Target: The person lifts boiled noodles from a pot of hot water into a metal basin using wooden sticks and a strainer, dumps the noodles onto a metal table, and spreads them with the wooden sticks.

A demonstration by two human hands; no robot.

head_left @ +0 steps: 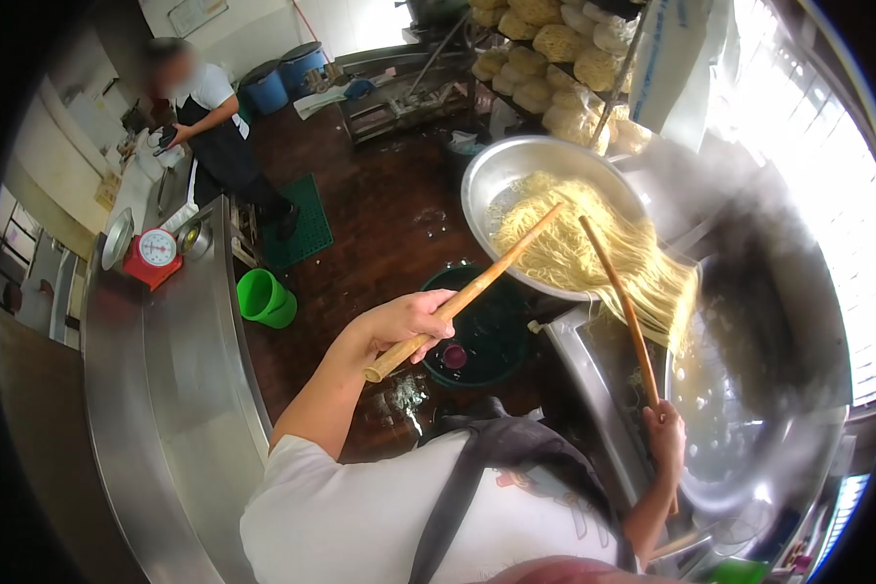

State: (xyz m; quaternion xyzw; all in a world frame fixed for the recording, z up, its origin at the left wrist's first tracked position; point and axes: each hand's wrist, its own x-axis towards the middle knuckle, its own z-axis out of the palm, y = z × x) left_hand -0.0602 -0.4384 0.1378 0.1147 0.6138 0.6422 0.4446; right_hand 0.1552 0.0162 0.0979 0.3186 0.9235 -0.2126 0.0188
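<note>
My left hand (414,323) is wrapped round a thick wooden stick (492,275), whose far tip lies over the noodles. Lower right, my right hand (664,438) grips a second long wooden stick (628,316); its upper end reaches among the noodles. A heap of yellow noodles (565,229) fills part of a wide metal basin (479,200). From there the strands drape over the basin's right side to the edge of a large steaming wok (720,399) of bubbling liquid. Whether the sticks press on the noodles I cannot tell.
Below the basin stands a dark green tub (492,331). A steel counter (180,389) with a red scale (154,255) runs along the left. A bright green bucket (266,298) stands beside it. Another person (214,127) works at the back left. Bagged noodles (560,49) fill a rack behind.
</note>
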